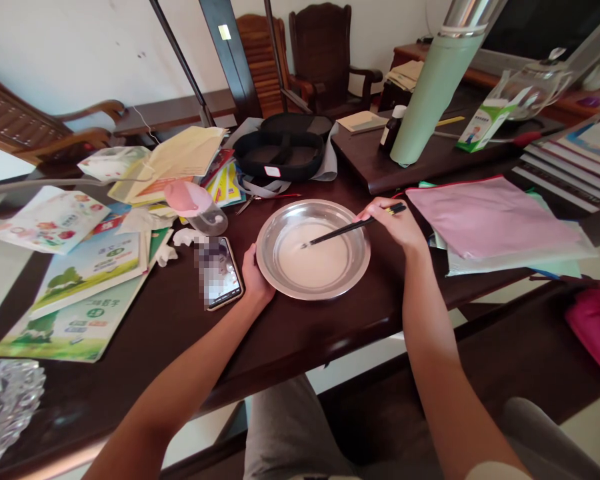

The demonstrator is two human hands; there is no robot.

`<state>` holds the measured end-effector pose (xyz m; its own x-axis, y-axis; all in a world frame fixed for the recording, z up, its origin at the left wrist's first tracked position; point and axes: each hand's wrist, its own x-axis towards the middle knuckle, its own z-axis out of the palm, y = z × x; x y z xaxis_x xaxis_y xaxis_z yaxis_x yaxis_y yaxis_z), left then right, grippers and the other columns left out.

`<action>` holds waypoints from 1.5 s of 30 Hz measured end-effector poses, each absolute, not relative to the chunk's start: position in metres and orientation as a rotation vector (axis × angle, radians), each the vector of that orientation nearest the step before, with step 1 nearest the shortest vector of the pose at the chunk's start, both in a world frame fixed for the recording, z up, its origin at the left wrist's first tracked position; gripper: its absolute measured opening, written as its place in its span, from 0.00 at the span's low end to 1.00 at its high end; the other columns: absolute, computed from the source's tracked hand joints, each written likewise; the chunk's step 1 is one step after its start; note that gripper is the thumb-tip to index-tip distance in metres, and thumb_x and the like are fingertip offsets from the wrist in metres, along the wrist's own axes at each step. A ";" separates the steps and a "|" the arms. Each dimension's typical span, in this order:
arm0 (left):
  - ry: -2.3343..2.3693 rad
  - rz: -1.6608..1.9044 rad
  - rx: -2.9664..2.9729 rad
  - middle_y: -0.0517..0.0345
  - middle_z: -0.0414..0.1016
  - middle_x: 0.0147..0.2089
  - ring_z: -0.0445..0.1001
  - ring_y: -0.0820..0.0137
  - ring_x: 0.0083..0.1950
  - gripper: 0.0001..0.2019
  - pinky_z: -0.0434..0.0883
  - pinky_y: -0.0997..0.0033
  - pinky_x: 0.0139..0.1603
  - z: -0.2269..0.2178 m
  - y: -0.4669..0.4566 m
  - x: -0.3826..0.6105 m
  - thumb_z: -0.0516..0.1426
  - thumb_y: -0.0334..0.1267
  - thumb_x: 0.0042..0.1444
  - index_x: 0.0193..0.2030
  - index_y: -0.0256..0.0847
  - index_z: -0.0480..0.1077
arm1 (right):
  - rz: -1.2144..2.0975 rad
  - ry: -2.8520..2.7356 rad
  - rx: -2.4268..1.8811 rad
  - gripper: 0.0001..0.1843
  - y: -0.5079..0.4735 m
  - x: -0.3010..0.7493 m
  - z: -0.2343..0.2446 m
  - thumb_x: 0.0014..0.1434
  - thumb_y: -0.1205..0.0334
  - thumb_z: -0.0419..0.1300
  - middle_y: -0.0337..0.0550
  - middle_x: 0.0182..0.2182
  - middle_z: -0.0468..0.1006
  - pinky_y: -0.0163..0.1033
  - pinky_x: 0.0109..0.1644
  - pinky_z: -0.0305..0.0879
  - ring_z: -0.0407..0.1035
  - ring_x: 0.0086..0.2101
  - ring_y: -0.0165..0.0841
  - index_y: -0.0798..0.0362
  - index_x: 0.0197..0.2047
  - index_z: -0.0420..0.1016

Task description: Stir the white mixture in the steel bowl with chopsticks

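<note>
A round steel bowl point(360, 263) with white liquid in it sits on the dark wooden table point(290, 333) in front of me. My right hand point(397, 223) grips a pair of black chopsticks point(345, 230) whose tips dip into the white liquid. My left hand point(255, 277) presses against the bowl's left rim, fingers curled round its edge. A phone point(220, 273) lies face up just left of that hand.
Books and papers point(90, 267) cover the table's left side, with a pink-lidded cup point(197, 207) among them. A black case point(283, 150), a green flask point(433, 93), a pink folder point(490, 217) and stacked books point(565, 167) lie beyond and right. A glass dish point(5, 400) sits near left.
</note>
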<state>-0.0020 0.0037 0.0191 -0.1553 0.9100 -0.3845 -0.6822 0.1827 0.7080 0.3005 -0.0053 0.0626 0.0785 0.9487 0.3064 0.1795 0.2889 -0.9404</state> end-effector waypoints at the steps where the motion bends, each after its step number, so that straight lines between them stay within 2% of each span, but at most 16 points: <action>1: 0.984 1.425 0.302 0.61 0.81 0.27 0.78 0.66 0.30 0.15 0.79 0.66 0.42 0.019 0.004 -0.002 0.63 0.44 0.60 0.24 0.43 0.75 | 0.782 -1.329 -1.156 0.28 -0.005 0.304 0.062 0.55 0.29 0.73 0.41 0.26 0.87 0.49 0.52 0.78 0.84 0.33 0.42 0.45 0.25 0.83; 4: 0.982 1.407 0.297 0.59 0.82 0.27 0.79 0.64 0.32 0.15 0.79 0.65 0.43 0.018 0.004 -0.002 0.62 0.45 0.61 0.24 0.43 0.76 | 0.700 -1.217 -1.151 0.30 -0.006 0.314 0.057 0.60 0.30 0.70 0.41 0.23 0.84 0.49 0.52 0.77 0.82 0.31 0.41 0.46 0.22 0.80; 6: 0.987 1.414 0.300 0.59 0.82 0.27 0.79 0.65 0.32 0.15 0.79 0.65 0.42 0.017 0.005 -0.002 0.62 0.45 0.61 0.24 0.43 0.76 | 0.757 -1.259 -1.128 0.30 -0.007 0.315 0.056 0.61 0.31 0.70 0.41 0.23 0.84 0.49 0.50 0.77 0.82 0.30 0.41 0.46 0.22 0.80; 10: 0.978 1.440 0.327 0.60 0.82 0.28 0.79 0.65 0.32 0.15 0.77 0.67 0.41 0.013 0.006 -0.004 0.66 0.46 0.58 0.24 0.43 0.74 | 0.890 -1.444 -1.099 0.28 -0.006 0.302 0.061 0.56 0.29 0.72 0.42 0.27 0.87 0.48 0.49 0.78 0.84 0.34 0.42 0.46 0.26 0.84; 15: 0.979 1.453 0.347 0.62 0.80 0.27 0.77 0.67 0.30 0.15 0.76 0.68 0.39 0.010 0.006 -0.005 0.67 0.47 0.58 0.24 0.43 0.74 | 0.741 -1.295 -1.178 0.29 -0.007 0.309 0.060 0.58 0.28 0.70 0.42 0.25 0.86 0.50 0.53 0.78 0.84 0.34 0.42 0.46 0.24 0.81; 18: 0.978 1.439 0.340 0.61 0.81 0.27 0.78 0.67 0.30 0.14 0.78 0.68 0.40 0.011 0.006 -0.004 0.65 0.46 0.58 0.24 0.44 0.75 | 0.761 -1.262 -1.152 0.31 -0.009 0.314 0.058 0.60 0.29 0.69 0.41 0.23 0.84 0.49 0.51 0.78 0.83 0.31 0.41 0.46 0.22 0.79; 22: 0.987 1.444 0.340 0.62 0.82 0.27 0.78 0.67 0.31 0.14 0.79 0.68 0.40 0.012 0.006 -0.004 0.65 0.46 0.58 0.24 0.44 0.75 | 0.878 -1.414 -1.122 0.29 -0.006 0.303 0.061 0.56 0.29 0.72 0.43 0.26 0.86 0.48 0.49 0.78 0.84 0.34 0.43 0.47 0.24 0.82; 25: 0.993 1.424 0.343 0.61 0.83 0.28 0.80 0.65 0.33 0.14 0.80 0.66 0.43 0.012 0.006 -0.004 0.65 0.48 0.58 0.26 0.44 0.76 | 0.800 -1.378 -1.156 0.29 -0.005 0.303 0.062 0.54 0.28 0.73 0.42 0.27 0.87 0.50 0.53 0.78 0.84 0.35 0.43 0.46 0.26 0.83; 28: 0.990 1.394 0.340 0.59 0.84 0.30 0.83 0.61 0.37 0.13 0.81 0.63 0.46 0.013 0.005 -0.004 0.65 0.49 0.58 0.27 0.44 0.78 | 0.702 -1.249 -1.175 0.30 -0.007 0.312 0.059 0.57 0.28 0.70 0.41 0.24 0.85 0.51 0.55 0.77 0.83 0.33 0.42 0.46 0.23 0.80; 33: 0.984 1.410 0.348 0.59 0.83 0.30 0.83 0.60 0.38 0.13 0.80 0.61 0.51 0.012 0.005 -0.004 0.65 0.48 0.57 0.27 0.44 0.77 | 0.865 -1.388 -1.127 0.30 -0.008 0.306 0.062 0.57 0.28 0.71 0.43 0.25 0.86 0.49 0.49 0.78 0.83 0.33 0.43 0.46 0.23 0.81; 37: 0.982 1.430 0.350 0.60 0.83 0.30 0.81 0.63 0.36 0.13 0.79 0.63 0.49 0.011 0.005 -0.004 0.65 0.48 0.57 0.27 0.44 0.77 | 0.832 -1.400 -1.150 0.28 -0.007 0.301 0.065 0.55 0.29 0.73 0.42 0.27 0.87 0.49 0.52 0.78 0.84 0.35 0.43 0.46 0.26 0.83; 41: 0.983 1.400 0.354 0.59 0.84 0.31 0.83 0.59 0.39 0.14 0.79 0.60 0.49 0.011 0.005 -0.005 0.67 0.51 0.56 0.28 0.44 0.77 | 0.723 -1.236 -1.189 0.31 -0.009 0.313 0.062 0.57 0.27 0.69 0.41 0.23 0.84 0.51 0.53 0.78 0.83 0.32 0.43 0.45 0.21 0.79; 45: 0.986 1.394 0.355 0.58 0.84 0.31 0.84 0.58 0.41 0.14 0.80 0.60 0.50 0.011 0.005 -0.005 0.67 0.51 0.55 0.27 0.45 0.76 | 0.877 -1.375 -1.147 0.31 -0.009 0.306 0.064 0.56 0.27 0.71 0.42 0.24 0.85 0.49 0.48 0.78 0.83 0.33 0.43 0.45 0.22 0.80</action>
<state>-0.0051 0.0050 0.0110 -0.1235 0.9225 -0.3658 -0.6524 0.2023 0.7304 0.3059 -0.0094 0.0636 0.0564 0.9606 0.2721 0.1589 0.2604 -0.9523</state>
